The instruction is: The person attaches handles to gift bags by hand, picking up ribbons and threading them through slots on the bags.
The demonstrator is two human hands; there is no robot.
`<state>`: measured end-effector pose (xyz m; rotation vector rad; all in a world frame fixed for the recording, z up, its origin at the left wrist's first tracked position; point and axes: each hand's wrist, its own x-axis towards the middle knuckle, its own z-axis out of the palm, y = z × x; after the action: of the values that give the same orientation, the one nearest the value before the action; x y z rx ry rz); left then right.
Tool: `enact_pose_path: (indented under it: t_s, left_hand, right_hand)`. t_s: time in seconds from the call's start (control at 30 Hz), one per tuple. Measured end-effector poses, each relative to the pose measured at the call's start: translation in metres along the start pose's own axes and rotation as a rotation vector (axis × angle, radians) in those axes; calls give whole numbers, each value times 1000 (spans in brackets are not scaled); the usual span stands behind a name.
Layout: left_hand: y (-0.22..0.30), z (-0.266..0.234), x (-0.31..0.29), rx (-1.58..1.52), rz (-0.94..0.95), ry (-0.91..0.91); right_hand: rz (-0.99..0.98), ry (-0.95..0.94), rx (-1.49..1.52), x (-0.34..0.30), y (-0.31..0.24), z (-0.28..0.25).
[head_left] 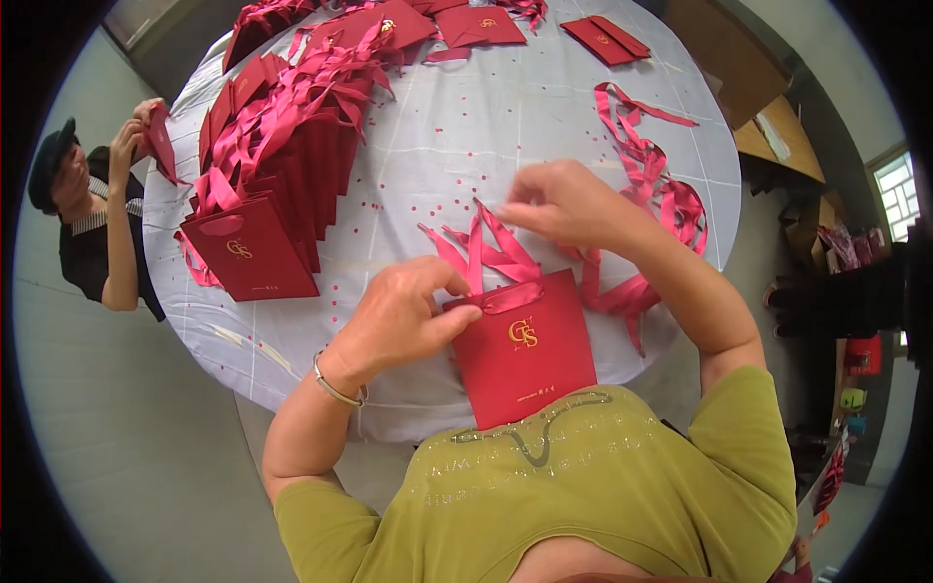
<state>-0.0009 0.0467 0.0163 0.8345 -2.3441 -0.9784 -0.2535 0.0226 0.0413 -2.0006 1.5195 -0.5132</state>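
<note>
A red paper gift bag [530, 364] with a gold emblem leans against the table's near edge, close to my body. My left hand [403, 311] pinches its upper left corner between thumb and fingers. Pink-red ribbons [505, 257] rise from the bag's mouth, and one ribbon crosses its front near the top. Above the bag, my right hand [559, 199] is closed, its fingertips at the upper end of one of these ribbons. Beside the bag on the right lies a tangle of loose ribbon [671, 204], partly under my right forearm.
A long row of similar red bags with ribbons [258, 248] stands on the left of the round, cloth-covered table [418, 146]. Flat red bags [605, 41] lie at the far side. Small red dots are scattered about. At the left, another person [97, 209] handles a red piece.
</note>
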Motion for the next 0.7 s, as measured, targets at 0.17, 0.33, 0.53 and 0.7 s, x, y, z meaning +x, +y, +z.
enact_pose_path:
  t_s: [0.17, 0.33, 0.53, 0.7]
  left_hand:
    - [-18, -5, -2, -43, -252, -80]
    - [-17, -13, 1, -314, -362, -309]
    - [-24, -16, -3, -503, -321, -292]
    - [-35, -24, 3, -898, -474, 99]
  right_hand:
    - [18, -285, -111, -31, 6, -12]
    - [200, -500, 297, -34, 20, -7]
    - [74, -602, 302, -25, 6, -14]
    - [-7, -120, 521, -11, -28, -47]
